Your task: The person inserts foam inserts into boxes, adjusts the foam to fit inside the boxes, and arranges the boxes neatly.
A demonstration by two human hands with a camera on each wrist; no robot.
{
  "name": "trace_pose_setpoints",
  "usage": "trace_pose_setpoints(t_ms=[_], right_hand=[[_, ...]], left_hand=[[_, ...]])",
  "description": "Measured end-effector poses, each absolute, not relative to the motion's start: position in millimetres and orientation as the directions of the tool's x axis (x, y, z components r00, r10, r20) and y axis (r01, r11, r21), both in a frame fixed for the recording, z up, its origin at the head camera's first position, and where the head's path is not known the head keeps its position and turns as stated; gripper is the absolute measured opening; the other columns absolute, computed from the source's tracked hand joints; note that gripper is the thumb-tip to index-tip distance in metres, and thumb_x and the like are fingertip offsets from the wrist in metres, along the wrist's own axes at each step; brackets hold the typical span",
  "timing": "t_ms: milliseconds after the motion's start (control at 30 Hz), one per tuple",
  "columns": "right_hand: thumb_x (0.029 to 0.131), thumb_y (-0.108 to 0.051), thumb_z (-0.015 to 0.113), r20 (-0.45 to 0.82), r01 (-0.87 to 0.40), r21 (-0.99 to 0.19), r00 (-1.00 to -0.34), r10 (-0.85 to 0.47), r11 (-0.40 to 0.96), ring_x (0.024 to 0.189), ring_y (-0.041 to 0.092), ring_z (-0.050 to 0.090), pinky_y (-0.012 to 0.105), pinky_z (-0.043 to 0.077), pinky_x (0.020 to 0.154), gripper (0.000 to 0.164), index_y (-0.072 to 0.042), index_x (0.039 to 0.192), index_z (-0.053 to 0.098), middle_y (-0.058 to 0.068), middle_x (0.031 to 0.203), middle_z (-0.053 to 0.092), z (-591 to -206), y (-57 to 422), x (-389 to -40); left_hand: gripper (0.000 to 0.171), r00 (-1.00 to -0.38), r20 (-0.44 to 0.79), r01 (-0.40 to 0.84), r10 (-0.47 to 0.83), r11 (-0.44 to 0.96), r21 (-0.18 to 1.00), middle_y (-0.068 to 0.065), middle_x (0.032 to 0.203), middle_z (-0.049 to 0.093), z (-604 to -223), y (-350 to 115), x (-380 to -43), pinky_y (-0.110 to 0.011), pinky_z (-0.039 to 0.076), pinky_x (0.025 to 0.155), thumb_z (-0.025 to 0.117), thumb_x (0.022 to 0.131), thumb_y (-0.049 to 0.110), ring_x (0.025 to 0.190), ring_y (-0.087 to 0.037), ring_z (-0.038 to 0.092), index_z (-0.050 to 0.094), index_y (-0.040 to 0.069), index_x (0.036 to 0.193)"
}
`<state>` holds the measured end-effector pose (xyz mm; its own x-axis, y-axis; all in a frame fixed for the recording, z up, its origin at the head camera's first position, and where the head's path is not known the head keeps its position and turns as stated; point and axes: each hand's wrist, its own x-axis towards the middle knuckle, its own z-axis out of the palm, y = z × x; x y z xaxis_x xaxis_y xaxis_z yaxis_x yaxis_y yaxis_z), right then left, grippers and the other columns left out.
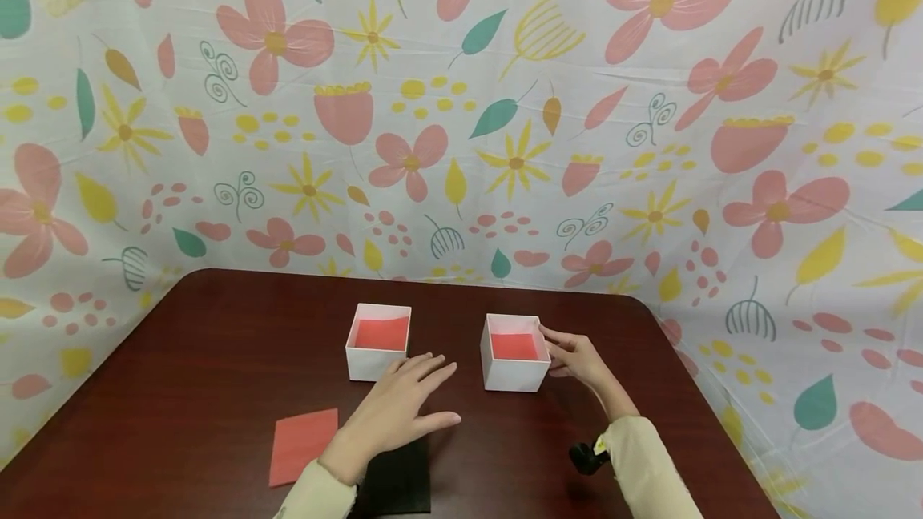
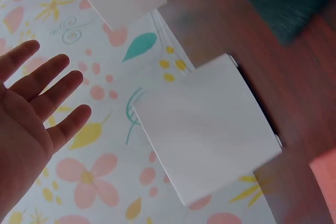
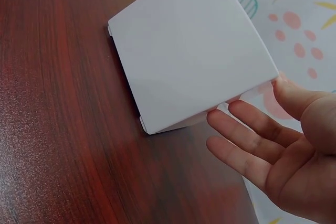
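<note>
Right box [image 1: 513,376] sits on the table [image 1: 202,359], opening up. Right grip [image 1: 577,359] touches its right side, fingers loose; we can't tell if they pinch. Left grip [image 1: 400,415] spread, empty. We'd guess light, stiff card, slick faces; hold opposite walls, don't squeeze.

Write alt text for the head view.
A person's right hand touches the side of a white open-topped box on a dark table; the left hand, fingers spread, is near a second white box. Red shows inside both; a red sheet and a black sheet lie nearer.
</note>
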<state>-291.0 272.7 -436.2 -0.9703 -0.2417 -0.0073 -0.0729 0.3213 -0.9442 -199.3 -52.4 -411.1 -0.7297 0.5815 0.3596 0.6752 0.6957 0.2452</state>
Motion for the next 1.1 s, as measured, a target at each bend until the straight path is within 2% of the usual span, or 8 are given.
trace_pose_setpoints(t_ms=[367, 633, 767, 900, 1100], right_hand=[[0.092, -0.003, 0.047, -0.008, -0.07, -0.951, -0.968, -0.251, 0.301, 0.073, 0.031, 0.062, 0.054, 0.046, 0.068, 0.041, 0.005, 0.131, 0.037, 0.032, 0.103, 0.056, -438, 274, -292], [0.093, -0.003, 0.046, -0.011, -0.064, -0.952, -0.97, -0.242, 0.301, 0.074, 0.031, 0.062, 0.054, 0.046, 0.068, 0.041, 0.005, 0.131, 0.037, 0.03, 0.102, 0.057, -439, 274, -293], [0.093, -0.003, 0.046, -0.013, -0.063, -0.953, -0.969, -0.246, 0.297, 0.074, 0.031, 0.062, 0.054, 0.046, 0.068, 0.041, 0.005, 0.131, 0.037, 0.03, 0.102, 0.057, -439, 273, -292], [0.093, -0.002, 0.046, -0.007, -0.069, -0.952, -0.969, -0.248, 0.3, 0.073, 0.031, 0.062, 0.055, 0.045, 0.069, 0.041, 0.006, 0.131, 0.036, 0.031, 0.102, 0.056, -438, 273, -292], [0.093, -0.004, 0.045, -0.003, -0.076, -0.95, -0.967, -0.256, 0.302, 0.074, 0.032, 0.062, 0.055, 0.045, 0.068, 0.041, 0.006, 0.132, 0.035, 0.034, 0.105, 0.054, -437, 272, -291]], left_hand=[[0.063, -0.728, 0.393, 0.665, 0.561, 0.718, 0.207, -0.007, 0.129, 0.047, -414, -78, -184, -0.047, 0.029, 0.094, 0.048, 0.083, 0.057, 0.12, -0.027, 0.04, 0.051, 0.014, 0.129], [0.061, -0.743, 0.4, 0.641, 0.536, 0.741, 0.198, -0.008, 0.124, 0.05, -425, -104, -176, -0.045, 0.032, 0.091, 0.05, 0.083, 0.056, 0.115, -0.023, 0.043, 0.054, 0.013, 0.126], [0.059, -0.732, 0.431, 0.643, 0.527, 0.743, 0.185, -0.008, 0.122, 0.052, -431, -114, -173, -0.044, 0.034, 0.089, 0.058, 0.081, 0.051, 0.112, -0.024, 0.046, 0.056, 0.01, 0.123], [0.058, -0.767, 0.388, 0.614, 0.511, 0.761, 0.21, -0.011, 0.125, 0.05, -436, -122, -170, -0.047, 0.032, 0.091, 0.057, 0.082, 0.049, 0.115, -0.028, 0.044, 0.055, 0.009, 0.124], [0.061, -0.827, 0.309, 0.549, 0.47, 0.794, 0.261, -0.015, 0.133, 0.042, -444, -138, -166, -0.055, 0.026, 0.094, 0.054, 0.083, 0.051, 0.123, -0.033, 0.034, 0.052, 0.01, 0.128]])
